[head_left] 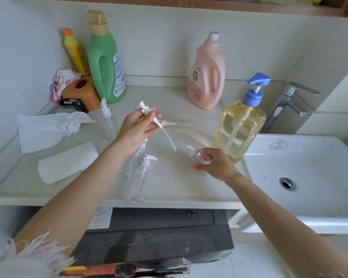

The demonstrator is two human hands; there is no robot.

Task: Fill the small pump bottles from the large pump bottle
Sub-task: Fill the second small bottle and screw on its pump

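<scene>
Nearest the desk's (169, 183) front edge, two clear small pump bottles (138, 177) lie on their sides, pumps attached, apparently empty; beside them to the left rests a folded white tissue (66, 162), with a crumpled tissue (48, 128) further back. Right hand (215, 164): grip curled round a clear small bottle (198, 155) with no pump, tilted, mouth toward the left; contents cannot be told. Left hand (138, 127): raised above the desk, grip pinching a white pump head (149, 113) between thumb and fingertips, its dip tube (169, 139) hanging down toward the open bottle, tip just short of it. Just right of the right hand stands the large pump bottle (239, 127), blue pump on top, nearly full of pale yellow liquid, close to the white sink (309, 157) and its tap (289, 103). Mid-desk: another clear small bottle upright (109, 121); one more lying flat (177, 123). Against the back wall: pink jug (207, 77), green jug (106, 65), yellow bottle (75, 53), orange box (82, 93), pink-white cloth (63, 80).
</scene>
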